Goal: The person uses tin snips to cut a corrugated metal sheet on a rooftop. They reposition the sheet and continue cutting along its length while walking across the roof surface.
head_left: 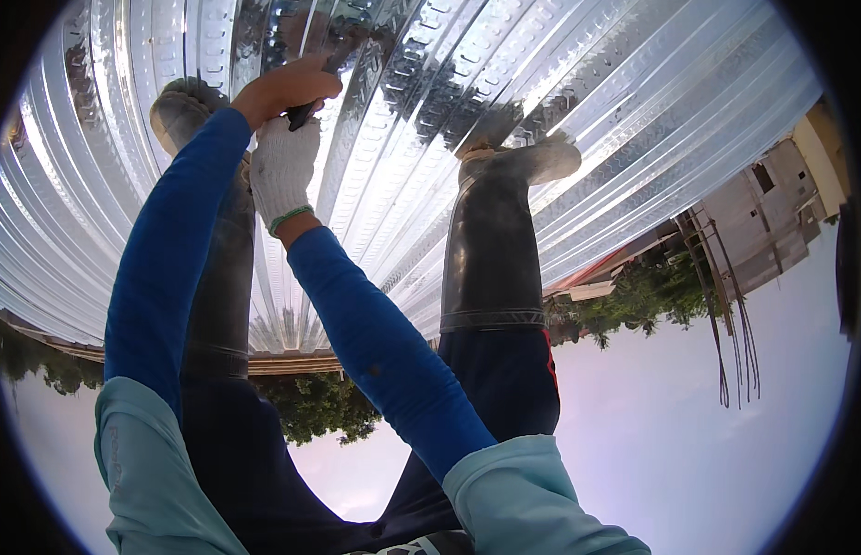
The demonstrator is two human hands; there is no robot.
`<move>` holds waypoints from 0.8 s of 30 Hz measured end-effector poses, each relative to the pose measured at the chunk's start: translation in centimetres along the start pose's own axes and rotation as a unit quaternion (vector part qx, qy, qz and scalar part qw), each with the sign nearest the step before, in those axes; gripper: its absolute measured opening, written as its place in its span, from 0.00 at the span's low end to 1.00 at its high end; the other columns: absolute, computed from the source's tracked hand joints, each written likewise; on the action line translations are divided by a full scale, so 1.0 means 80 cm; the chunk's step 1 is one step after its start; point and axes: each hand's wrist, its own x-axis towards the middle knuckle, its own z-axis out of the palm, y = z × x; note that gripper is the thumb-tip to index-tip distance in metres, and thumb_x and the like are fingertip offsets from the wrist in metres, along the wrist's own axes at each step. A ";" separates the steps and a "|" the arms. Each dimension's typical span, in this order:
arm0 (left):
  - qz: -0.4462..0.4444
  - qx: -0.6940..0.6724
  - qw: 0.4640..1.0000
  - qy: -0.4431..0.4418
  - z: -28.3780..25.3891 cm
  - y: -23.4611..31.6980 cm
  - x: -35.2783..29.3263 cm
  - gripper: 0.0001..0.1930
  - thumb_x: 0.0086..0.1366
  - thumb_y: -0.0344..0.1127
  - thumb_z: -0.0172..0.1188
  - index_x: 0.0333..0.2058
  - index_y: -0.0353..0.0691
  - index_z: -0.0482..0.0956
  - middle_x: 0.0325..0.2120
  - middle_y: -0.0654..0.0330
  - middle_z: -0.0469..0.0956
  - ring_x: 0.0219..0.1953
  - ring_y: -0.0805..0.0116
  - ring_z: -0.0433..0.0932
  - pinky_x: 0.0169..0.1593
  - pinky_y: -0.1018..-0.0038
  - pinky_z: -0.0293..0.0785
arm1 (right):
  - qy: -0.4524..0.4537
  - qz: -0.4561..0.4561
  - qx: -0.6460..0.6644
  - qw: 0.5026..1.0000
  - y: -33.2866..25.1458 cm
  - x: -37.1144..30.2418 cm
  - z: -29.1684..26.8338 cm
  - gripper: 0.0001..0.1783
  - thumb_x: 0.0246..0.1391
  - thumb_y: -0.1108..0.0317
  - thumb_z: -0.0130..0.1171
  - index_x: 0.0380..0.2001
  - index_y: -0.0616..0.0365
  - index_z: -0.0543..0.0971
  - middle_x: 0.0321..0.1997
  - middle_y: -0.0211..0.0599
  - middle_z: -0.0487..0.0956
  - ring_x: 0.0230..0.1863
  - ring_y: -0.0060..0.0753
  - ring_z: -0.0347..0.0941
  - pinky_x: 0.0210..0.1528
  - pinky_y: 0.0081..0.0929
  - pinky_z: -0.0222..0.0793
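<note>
1. Left hand (299, 88), bare, upper left of the frame: the fingers are curled around a dark tool (301, 115), whose lower end shows beneath the fist; its upper part is dim against reflections, and its kind cannot be told.
2. Right hand (287, 165), in a white knit glove (280, 190) with a green hem, just below the left hand and near the tool's lower end. The fingertips are hidden, so whether it grips or merely rests there cannot be told.
3. Forearms, in blue sleeves (384, 342), rising from the lower edge toward the upper left.
4. Ribbed metal sheeting (634, 83), shiny and silvery, fanning across the upper half of the frame, beneath both feet.
5. Dark boots (493, 250), one left and one right of centre, set apart on the sheeting.
6. Surroundings: trees (324, 407) at lower centre; a grey building (768, 208) and thin rods (731, 305) at right.
</note>
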 end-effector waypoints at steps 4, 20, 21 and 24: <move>-0.009 0.038 0.999 -0.002 -0.007 -0.008 0.001 0.09 0.62 0.36 0.60 0.36 0.41 0.71 0.21 0.67 0.69 0.21 0.77 0.67 0.26 0.74 0.64 | 0.062 -0.076 -0.044 0.994 0.030 0.026 0.018 0.23 0.62 0.63 0.51 0.56 0.65 0.67 0.48 0.59 0.81 0.50 0.64 0.78 0.56 0.53 0.68; 0.086 0.434 0.876 0.192 0.012 -0.003 0.006 0.15 0.67 0.39 0.60 0.37 0.28 0.79 0.34 0.36 0.82 0.41 0.36 0.83 0.47 0.47 0.78 | 0.021 -0.227 -0.100 0.968 0.065 0.030 0.018 0.29 0.65 0.54 0.60 0.62 0.59 0.66 0.59 0.44 0.76 0.58 0.42 0.75 0.58 0.35 0.70; 0.095 0.438 0.871 0.199 0.015 -0.010 0.007 0.15 0.66 0.39 0.60 0.36 0.28 0.79 0.33 0.36 0.82 0.40 0.36 0.83 0.47 0.47 0.78 | -0.013 -0.178 -0.120 0.977 0.064 0.032 0.011 0.33 0.65 0.53 0.61 0.65 0.58 0.63 0.62 0.43 0.74 0.61 0.41 0.72 0.60 0.34 0.69; 0.114 0.420 0.874 0.214 0.023 -0.019 0.009 0.14 0.66 0.37 0.60 0.36 0.28 0.77 0.30 0.35 0.82 0.37 0.35 0.83 0.45 0.48 0.80 | 0.010 -0.227 -0.134 0.965 0.080 0.046 0.003 0.34 0.65 0.52 0.62 0.65 0.56 0.64 0.59 0.41 0.75 0.60 0.39 0.72 0.60 0.34 0.68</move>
